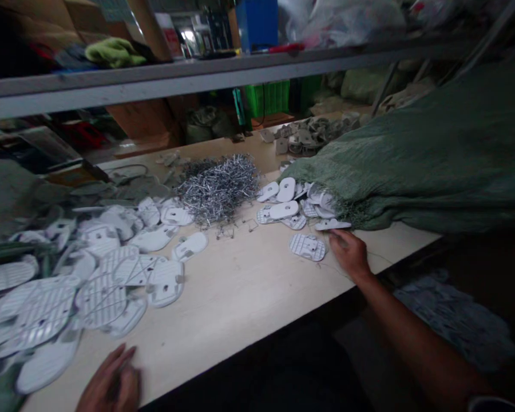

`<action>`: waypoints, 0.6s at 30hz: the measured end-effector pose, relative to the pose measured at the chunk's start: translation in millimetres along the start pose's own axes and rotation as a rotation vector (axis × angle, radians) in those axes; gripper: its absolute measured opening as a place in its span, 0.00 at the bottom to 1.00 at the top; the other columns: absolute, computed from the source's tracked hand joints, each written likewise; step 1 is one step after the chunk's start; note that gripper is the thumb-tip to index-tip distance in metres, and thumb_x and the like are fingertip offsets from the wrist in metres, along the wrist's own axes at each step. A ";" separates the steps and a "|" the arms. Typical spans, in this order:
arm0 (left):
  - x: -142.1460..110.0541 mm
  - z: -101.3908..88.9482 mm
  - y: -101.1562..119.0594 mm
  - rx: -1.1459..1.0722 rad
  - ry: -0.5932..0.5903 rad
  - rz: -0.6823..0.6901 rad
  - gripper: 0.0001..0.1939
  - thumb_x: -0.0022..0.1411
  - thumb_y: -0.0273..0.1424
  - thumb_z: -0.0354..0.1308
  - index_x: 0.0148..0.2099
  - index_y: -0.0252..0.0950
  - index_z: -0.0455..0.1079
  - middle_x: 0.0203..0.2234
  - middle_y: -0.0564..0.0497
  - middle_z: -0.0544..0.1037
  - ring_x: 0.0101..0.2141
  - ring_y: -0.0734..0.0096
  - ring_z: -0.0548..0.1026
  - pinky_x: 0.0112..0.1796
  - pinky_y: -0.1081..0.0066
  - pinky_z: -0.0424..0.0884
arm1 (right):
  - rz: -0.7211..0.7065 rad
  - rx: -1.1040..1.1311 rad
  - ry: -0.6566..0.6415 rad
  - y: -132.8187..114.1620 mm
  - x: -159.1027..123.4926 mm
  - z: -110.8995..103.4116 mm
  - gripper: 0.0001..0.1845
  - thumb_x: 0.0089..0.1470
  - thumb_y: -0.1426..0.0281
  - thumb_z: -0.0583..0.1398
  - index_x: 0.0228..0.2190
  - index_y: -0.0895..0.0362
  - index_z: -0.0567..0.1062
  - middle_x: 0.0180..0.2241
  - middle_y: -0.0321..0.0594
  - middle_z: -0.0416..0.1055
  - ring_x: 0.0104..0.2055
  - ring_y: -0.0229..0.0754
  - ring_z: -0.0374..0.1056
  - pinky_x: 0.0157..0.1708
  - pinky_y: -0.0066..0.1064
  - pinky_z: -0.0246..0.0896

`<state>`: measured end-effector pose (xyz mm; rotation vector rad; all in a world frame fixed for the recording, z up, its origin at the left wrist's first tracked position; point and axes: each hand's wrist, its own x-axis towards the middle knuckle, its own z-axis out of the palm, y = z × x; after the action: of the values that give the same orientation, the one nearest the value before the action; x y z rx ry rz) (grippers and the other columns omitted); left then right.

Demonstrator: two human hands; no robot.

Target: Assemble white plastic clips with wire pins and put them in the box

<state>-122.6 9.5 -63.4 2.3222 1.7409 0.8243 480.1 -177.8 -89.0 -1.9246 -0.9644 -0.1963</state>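
Note:
My right hand [349, 252] is closed on a white oval plastic piece [332, 225], pinching its near edge by the mouth of a green woven sack. Just left of that hand lies another white piece [308, 246], its ribbed side up. Several more white pieces [283, 210] spill from the sack behind. My left hand [111, 382] rests at the front edge of the table, fingers loosely apart and nothing visible in them. Beyond it spreads a big heap of larger white ribbed plastic pieces [107, 286], some with thin metal wire across them.
A pile of small bent metal wires [221, 186] sits mid-table [227, 286]. The bulging green sack [433, 149] covers the right side. A metal shelf [197, 71] crosses above. Greyish pieces [309, 134] lie at the back, and a pale heap [455, 315] is below right.

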 end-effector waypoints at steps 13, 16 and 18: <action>-11.8 2.2 6.6 -0.058 0.087 0.097 0.15 0.74 0.37 0.56 0.53 0.38 0.80 0.59 0.42 0.81 0.59 0.51 0.79 0.64 0.52 0.73 | -0.200 -0.208 0.244 -51.4 7.2 -11.8 0.14 0.66 0.64 0.65 0.46 0.59 0.86 0.43 0.50 0.80 0.39 0.49 0.77 0.42 0.40 0.74; -11.9 3.1 10.4 -0.069 0.106 0.092 0.14 0.73 0.34 0.57 0.54 0.38 0.80 0.59 0.42 0.81 0.59 0.51 0.79 0.64 0.51 0.73 | -0.218 -0.034 0.029 -87.5 12.0 14.7 0.14 0.66 0.65 0.64 0.46 0.59 0.85 0.39 0.46 0.80 0.34 0.44 0.74 0.37 0.36 0.72; -12.1 3.0 12.0 -0.074 0.098 0.095 0.14 0.73 0.34 0.57 0.54 0.38 0.80 0.59 0.42 0.81 0.60 0.51 0.79 0.64 0.49 0.73 | -0.203 0.089 -0.172 -112.1 11.1 40.3 0.14 0.67 0.64 0.63 0.47 0.58 0.85 0.37 0.43 0.79 0.32 0.42 0.73 0.34 0.34 0.70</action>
<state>-113.1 -4.9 -65.2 2.3686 1.6166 1.0174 400.0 -111.8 -29.6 -1.7833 -1.2635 -0.1039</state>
